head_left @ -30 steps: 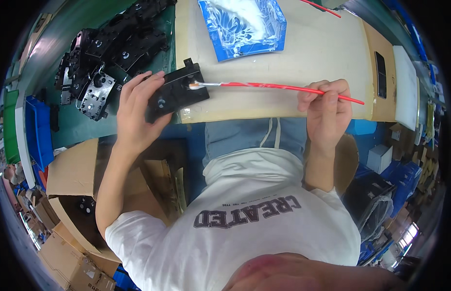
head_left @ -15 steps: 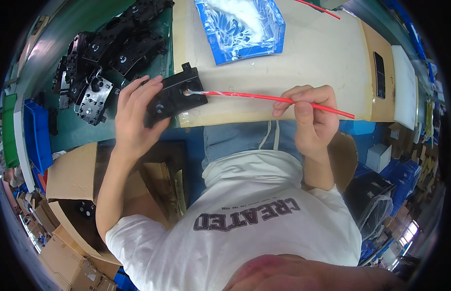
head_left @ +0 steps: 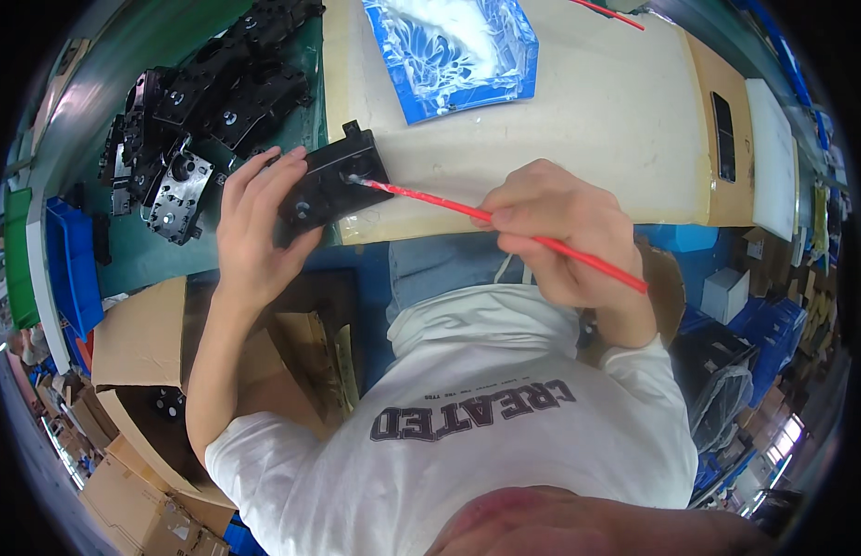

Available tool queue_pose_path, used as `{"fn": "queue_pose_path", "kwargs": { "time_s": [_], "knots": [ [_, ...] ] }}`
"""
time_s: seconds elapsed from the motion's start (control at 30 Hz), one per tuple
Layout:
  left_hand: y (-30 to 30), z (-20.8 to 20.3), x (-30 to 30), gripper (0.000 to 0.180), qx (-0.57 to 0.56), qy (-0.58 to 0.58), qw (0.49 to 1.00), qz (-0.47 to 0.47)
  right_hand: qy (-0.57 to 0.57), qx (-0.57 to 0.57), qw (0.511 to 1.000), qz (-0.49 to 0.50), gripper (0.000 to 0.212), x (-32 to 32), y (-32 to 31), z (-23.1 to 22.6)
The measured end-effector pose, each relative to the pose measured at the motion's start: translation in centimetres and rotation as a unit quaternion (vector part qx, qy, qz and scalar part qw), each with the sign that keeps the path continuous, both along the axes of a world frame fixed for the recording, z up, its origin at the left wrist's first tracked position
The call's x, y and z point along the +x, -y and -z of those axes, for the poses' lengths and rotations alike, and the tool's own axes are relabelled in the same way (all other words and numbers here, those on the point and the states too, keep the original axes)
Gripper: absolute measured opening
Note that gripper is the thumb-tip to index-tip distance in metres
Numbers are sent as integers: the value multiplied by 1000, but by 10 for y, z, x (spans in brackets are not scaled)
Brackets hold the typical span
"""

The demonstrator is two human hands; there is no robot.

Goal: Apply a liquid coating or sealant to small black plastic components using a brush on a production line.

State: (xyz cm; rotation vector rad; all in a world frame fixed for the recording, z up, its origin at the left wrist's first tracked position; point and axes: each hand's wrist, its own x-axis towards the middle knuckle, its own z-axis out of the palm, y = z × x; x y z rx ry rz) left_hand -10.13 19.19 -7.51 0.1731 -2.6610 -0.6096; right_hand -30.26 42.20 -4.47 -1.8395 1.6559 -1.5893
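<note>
My left hand (head_left: pixel 259 218) is closed round the left end of a black plastic housing (head_left: pixel 336 190), held at the table's near edge. Between the fingers of my right hand (head_left: pixel 569 232) is a thin red brush (head_left: pixel 430 200). White paste coats its tip, which touches the round hole in the housing's face. Beyond the housing lies a blue tray (head_left: pixel 429 109) smeared with thick white grease (head_left: pixel 454 32). Several more black housings (head_left: pixel 231 97) are heaped to the left on the green surface.
A second red stick (head_left: pixel 611 13) lies at the far side of the cream board (head_left: pixel 579 120). To the right are a phone (head_left: pixel 723 137) on cardboard and a white foam block (head_left: pixel 770 157). An opened carton (head_left: pixel 139 343) stands below the table at left, near blue bins (head_left: pixel 71 250).
My right hand has moved left and turned, gripping the brush nearer its tip. The brush now slants more steeply, its back end lower. My left hand and the housing stay almost still.
</note>
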Motion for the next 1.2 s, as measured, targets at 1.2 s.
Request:
{"fn": "queue_pose_path", "kwargs": {
  "time_s": [1.2],
  "knots": [
    [-7, -10, 1, 65, -80, -2, 997, 13, -83, 69, 994, -37, 17, -6, 16, -39]
  ]
}}
